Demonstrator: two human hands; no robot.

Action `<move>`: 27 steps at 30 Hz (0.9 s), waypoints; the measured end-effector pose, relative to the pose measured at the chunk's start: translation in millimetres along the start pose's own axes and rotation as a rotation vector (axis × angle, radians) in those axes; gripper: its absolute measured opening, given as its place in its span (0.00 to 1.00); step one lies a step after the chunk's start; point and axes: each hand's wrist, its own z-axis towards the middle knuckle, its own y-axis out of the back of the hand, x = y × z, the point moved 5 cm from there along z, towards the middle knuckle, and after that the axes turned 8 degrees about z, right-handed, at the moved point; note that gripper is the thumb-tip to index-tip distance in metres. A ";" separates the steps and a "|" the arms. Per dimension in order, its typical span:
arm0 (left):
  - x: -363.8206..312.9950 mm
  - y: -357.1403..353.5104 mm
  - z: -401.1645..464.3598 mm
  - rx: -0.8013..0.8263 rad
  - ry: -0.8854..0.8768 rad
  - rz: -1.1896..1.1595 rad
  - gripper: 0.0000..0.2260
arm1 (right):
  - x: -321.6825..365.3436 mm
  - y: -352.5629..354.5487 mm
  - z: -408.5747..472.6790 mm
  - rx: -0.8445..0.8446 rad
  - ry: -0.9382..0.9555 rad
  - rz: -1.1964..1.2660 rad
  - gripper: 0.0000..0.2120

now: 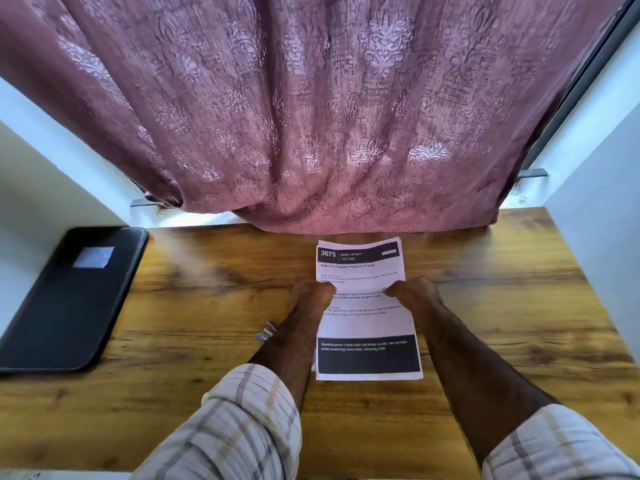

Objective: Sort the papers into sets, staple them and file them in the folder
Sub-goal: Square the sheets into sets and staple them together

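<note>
Both hands, left [313,294] and right [412,292], pinch the paper stack [367,327] at mid-desk [207,341], grip clamped on its edges. Loose sheets could fan or slide apart. Stapler [266,331] beside left wrist; folder [69,306] far left.

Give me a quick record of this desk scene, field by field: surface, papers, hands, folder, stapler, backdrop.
surface: wooden desk
papers: printed stack, top sheet headed 3675, lying at the desk's middle
left hand: grips the stack's left edge
right hand: grips the stack's right edge
folder: black folder, closed, at the desk's left end, apart from the stack
stapler: small staple-like metal object beside the left wrist, unclear
backdrop: mauve curtain
</note>
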 end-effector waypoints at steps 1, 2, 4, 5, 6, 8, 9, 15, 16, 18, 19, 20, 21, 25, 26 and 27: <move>-2.8 -0.3 -2.8 -0.010 -0.027 0.000 0.09 | -0.3 -0.9 -0.6 -0.012 0.000 0.005 0.15; -5.7 -1.0 -5.2 -0.009 -0.049 -0.011 0.08 | -0.1 -1.2 0.7 -0.019 0.011 0.015 0.15; -6.4 -2.5 -8.8 0.052 -0.052 -0.087 0.08 | 0.5 -2.4 -4.4 0.012 0.008 0.070 0.13; -5.2 -4.0 -9.4 0.107 -0.045 -0.144 0.08 | -0.6 -2.8 -6.8 0.045 0.001 0.102 0.13; -2.3 -5.2 -10.3 0.168 -0.029 -0.187 0.10 | -3.3 -3.0 -7.6 0.081 -0.007 0.133 0.14; 4.7 -6.9 -11.0 0.292 0.021 -0.208 0.11 | -8.4 -2.5 -11.6 0.166 -0.007 0.213 0.17; 8.5 -6.8 -10.8 0.336 0.046 -0.186 0.11 | -10.9 -3.4 -14.3 0.207 -0.008 0.250 0.17; 0.0 6.3 -16.1 0.371 -0.117 -0.324 0.12 | 10.7 -6.0 -40.1 0.328 0.213 0.487 0.15; -7.8 15.3 -19.3 0.343 -0.201 -0.391 0.12 | 20.0 -4.6 -43.9 0.351 0.291 0.542 0.16; -27.0 37.5 -29.3 0.282 -0.392 -0.508 0.12 | 41.7 0.9 -50.5 0.400 0.469 0.624 0.18; -34.9 47.5 -34.3 0.255 -0.478 -0.548 0.12 | 51.2 4.1 -53.6 0.427 0.550 0.654 0.19; -40.6 56.4 -38.5 0.236 -0.555 -0.582 0.12 | 60.4 6.8 -58.1 0.457 0.619 0.670 0.19; -44.4 62.0 -40.5 0.224 -0.623 -0.608 0.13 | 66.1 9.5 -61.0 0.470 0.671 0.672 0.18; -43.9 59.6 -40.1 0.224 -0.819 -0.619 0.15 | 55.1 10.4 -61.6 0.459 0.710 0.712 0.20; -41.4 56.2 -40.2 0.216 -0.839 -0.608 0.16 | 49.3 8.5 -59.6 0.456 0.703 0.724 0.20; -39.6 54.2 -42.7 0.195 -0.847 -0.586 0.18 | 45.3 6.9 -57.2 0.450 0.698 0.730 0.21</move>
